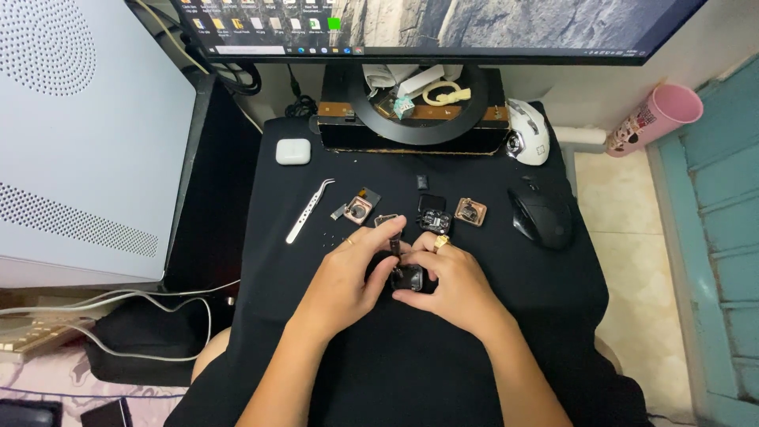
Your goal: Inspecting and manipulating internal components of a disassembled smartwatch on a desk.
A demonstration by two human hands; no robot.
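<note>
Both my hands meet at the middle of a black cloth-covered desk (332, 332). My left hand (348, 273) and my right hand (451, 285) together pinch a small dark square part (408, 277), with a thin dark strip (394, 241) rising from it between my fingers. A gold ring sits on a finger of my right hand. Just beyond my fingers lie small opened device parts: a rose-gold module (357, 209), a black square piece (434, 213) and a copper-coloured square case (470, 212). Metal tweezers (310, 210) lie to the left of them.
A black mouse (541, 217) and a white mouse (528, 130) sit at right. A white earbud case (293, 151) lies at far left. A monitor on a round stand (419, 119) stands behind, a white computer tower (79, 134) at left, a pink cup (656, 117) at right.
</note>
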